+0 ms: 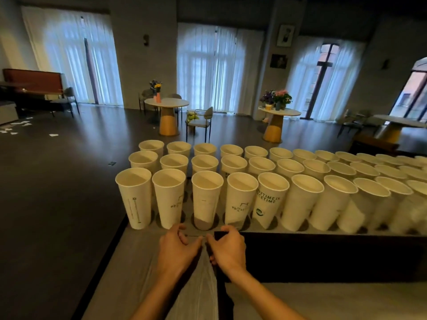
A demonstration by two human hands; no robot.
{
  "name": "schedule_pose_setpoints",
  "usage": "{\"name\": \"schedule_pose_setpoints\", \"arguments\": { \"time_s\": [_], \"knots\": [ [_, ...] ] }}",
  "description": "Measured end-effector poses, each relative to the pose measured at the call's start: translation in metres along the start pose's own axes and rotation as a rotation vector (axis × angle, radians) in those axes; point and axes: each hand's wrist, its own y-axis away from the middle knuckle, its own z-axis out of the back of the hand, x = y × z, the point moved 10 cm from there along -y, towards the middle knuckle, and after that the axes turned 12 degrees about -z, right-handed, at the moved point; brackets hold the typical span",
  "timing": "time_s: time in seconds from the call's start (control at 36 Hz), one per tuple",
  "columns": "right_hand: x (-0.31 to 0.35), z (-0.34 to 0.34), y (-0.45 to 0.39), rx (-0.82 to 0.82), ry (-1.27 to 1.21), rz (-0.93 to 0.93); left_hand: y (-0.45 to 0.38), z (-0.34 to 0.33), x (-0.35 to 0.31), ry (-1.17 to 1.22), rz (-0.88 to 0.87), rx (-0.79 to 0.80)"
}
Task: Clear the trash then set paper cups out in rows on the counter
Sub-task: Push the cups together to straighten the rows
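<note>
Plastic film: a thin, translucent, crinkled bag (198, 287) hangs below the fingers, its neck gathered to a narrow twist between both hands.
Left hand (176, 247): fingers curled inward, pinching the bag's neck from the left.
Right hand (228, 247): fingers curled likewise, pinching the same neck from the right, knuckles nearly meeting the left's.
Paper cups (209, 197): tall, tapered, matte white, some printed with green lettering, standing in three rows just beyond the fingertips and running off to the right.
Desk (138, 255): smooth grey top with a dark edge, its dark round marks beneath the cup bases.
Nearest cup (168, 199): its base sits just ahead of the left fingers.
Risk, toppling: a sharp tug on the bag could likely swing a knuckle forward into the front row; light, empty, narrow-based cups would probably fall in a chain.
Risk, tearing: film this thin may split at the twist if pulled hard, spilling whatever it holds.
Floor litter (16, 127): white scraps lie far left of the fingers.
</note>
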Motion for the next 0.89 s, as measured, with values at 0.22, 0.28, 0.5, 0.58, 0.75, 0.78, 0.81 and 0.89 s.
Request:
{"name": "schedule_pose_setpoints", "arguments": {
  "time_s": [0.22,0.28,0.5,0.58,0.75,0.78,0.81,0.89],
  "knots": [
    [-0.03,0.054,-0.026,-0.11,0.0,-0.121,-0.013,-0.032,-0.019,-0.106,-0.013,0.093],
    [-0.031,0.055,-0.034,-0.097,0.014,-0.126,-0.019,-0.035,-0.017,-0.146,-0.017,0.091],
    [-0.021,0.051,-0.059,-0.06,0.065,-0.133,-0.045,-0.042,-0.021,-0.233,-0.042,0.083],
    [-0.013,0.051,-0.064,-0.058,0.076,-0.11,-0.052,-0.045,-0.019,-0.2,-0.047,0.074],
    [-0.005,0.049,-0.072,-0.083,0.109,-0.072,-0.056,-0.047,-0.014,-0.186,-0.067,0.064],
    [-0.005,0.049,-0.073,-0.091,0.113,-0.063,-0.055,-0.047,-0.015,-0.184,-0.067,0.065],
    [-0.004,0.048,-0.074,-0.1,0.119,-0.057,-0.055,-0.046,-0.015,-0.18,-0.064,0.063],
    [-0.004,0.047,-0.075,-0.107,0.132,-0.051,-0.053,-0.045,-0.017,-0.165,-0.046,0.064]
  ]
}}
